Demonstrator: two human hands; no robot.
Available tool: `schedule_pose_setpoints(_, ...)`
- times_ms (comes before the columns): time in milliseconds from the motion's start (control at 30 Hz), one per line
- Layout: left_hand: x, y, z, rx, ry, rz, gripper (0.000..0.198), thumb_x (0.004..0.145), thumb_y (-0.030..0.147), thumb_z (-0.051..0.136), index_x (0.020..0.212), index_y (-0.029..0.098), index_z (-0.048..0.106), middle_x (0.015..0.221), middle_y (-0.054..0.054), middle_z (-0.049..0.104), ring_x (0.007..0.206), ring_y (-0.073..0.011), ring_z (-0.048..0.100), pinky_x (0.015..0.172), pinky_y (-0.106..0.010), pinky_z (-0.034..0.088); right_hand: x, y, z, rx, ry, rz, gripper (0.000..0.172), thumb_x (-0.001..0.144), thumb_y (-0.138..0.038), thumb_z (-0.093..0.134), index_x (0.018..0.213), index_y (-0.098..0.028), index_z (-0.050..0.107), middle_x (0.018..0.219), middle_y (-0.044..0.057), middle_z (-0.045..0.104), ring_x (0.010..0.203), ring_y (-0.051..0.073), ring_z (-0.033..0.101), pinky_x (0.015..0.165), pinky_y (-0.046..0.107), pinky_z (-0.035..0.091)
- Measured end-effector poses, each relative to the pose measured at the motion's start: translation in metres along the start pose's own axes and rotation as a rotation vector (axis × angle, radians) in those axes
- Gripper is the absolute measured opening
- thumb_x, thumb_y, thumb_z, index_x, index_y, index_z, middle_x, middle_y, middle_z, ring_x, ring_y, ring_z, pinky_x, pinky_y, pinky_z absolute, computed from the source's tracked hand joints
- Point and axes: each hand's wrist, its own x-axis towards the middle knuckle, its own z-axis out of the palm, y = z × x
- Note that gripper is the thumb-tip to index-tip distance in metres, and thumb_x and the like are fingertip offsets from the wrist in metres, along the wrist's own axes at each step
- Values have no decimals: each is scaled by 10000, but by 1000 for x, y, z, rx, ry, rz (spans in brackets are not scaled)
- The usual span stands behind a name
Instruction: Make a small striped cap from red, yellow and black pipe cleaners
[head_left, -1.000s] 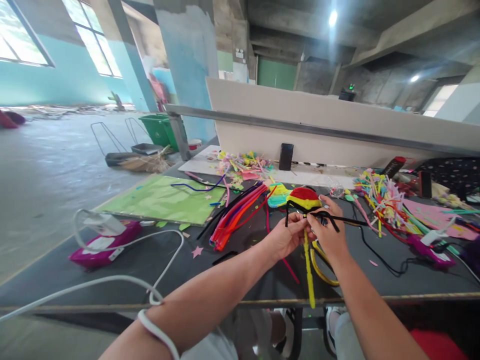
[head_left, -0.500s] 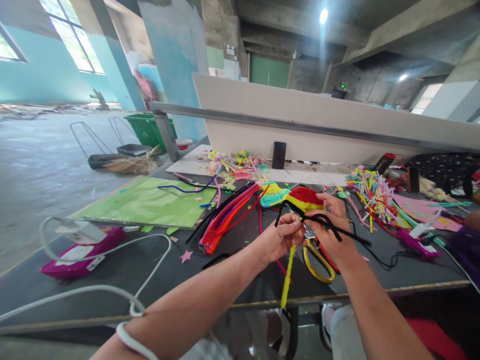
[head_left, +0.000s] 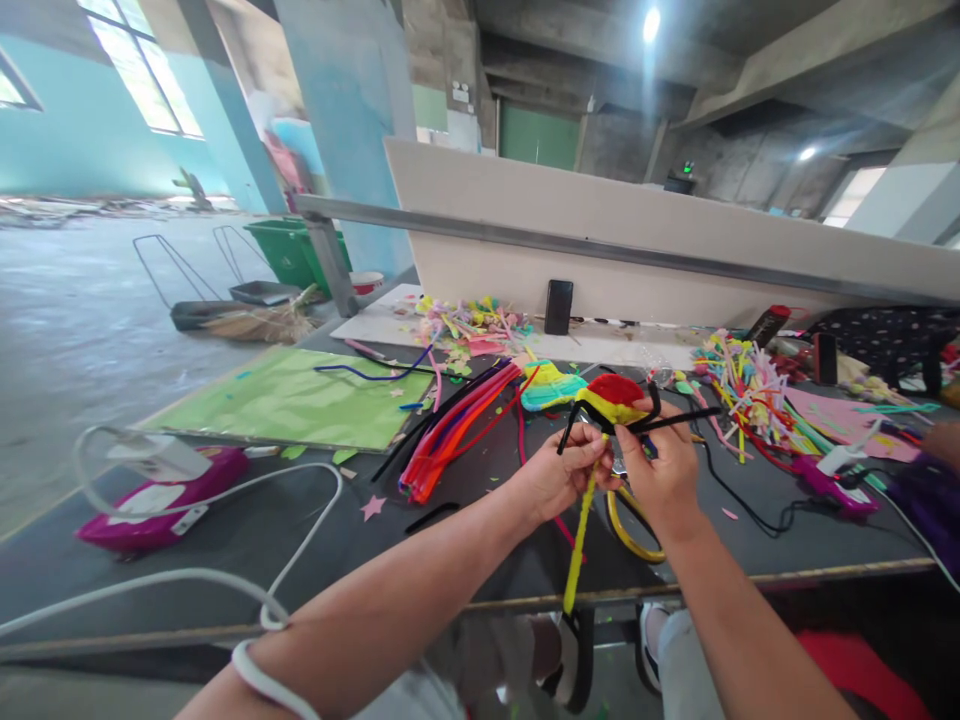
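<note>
Red-and-yellow pipe-cleaner shape [head_left: 615, 390] with black strands [head_left: 697, 415] stood just above the pinched fingertips of both hands, over the dark tabletop [head_left: 739, 560]; the left hand [head_left: 574, 468] was closed narrowly, thumb against fingers, on the upper end of a yellow stem [head_left: 579, 548], which hung tilted below the grip past the table's near edge; the right hand [head_left: 661, 472] held the shape by its lower right side, thumb beneath, black strands sticking out past its fingers; yellow scissor-like handles [head_left: 646, 553] lay just below the right hand; a cyan-and-yellow fuzzy piece [head_left: 551, 388] lay just left of the shape, and a pipe-cleaner bundle [head_left: 456, 432] lay farther left.
</note>
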Motion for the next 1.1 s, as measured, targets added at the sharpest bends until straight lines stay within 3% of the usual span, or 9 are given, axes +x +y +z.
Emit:
schedule_pose_setpoints(200,0,5,2,34,48,-2,336,695,325,750,915,175,544,689,17,575,498,-61,502,562,-279,558,4,1,-1,26,-69,5,118,844,-227,564,929,-212,645,1078,106,622,1059,249,571,930,440,474)
schedule_pose_setpoints(367,2,1,0,108,121,74,288,715,356,726,814,152,549,673,22,566,449,-42,450,498,-252,546,4,2,-2,21,-100,10,93,835,-238,585,885,-205,656,1074,107,622,1065,252,560,925,428,475)
schedule_pose_setpoints(600,4,2,1,81,132,10,340,677,407,744,728,149,528,641,30,543,420,-38,425,462,-246,528,9,4,-6,43,-151,18,125,851,-248,573,919,-227,675,1036,77,632,1023,239,561,903,407,458)
schedule_pose_setpoints(833,6,7,-3,5,215,5,300,669,340,761,715,136,546,628,38,525,417,-13,393,473,-198,507,7,6,1,-145,-80,92,126,774,-340,683,813,-220,681,955,74,633,940,256,529,861,425,401)
schedule_pose_setpoints(1100,9,7,-8,-46,243,1,253,686,281,752,737,127,558,620,33,532,415,-12,396,467,-185,496,3,6,13,-136,-61,135,88,760,-291,705,701,-227,693,861,40,674,880,231,552,825,391,398)
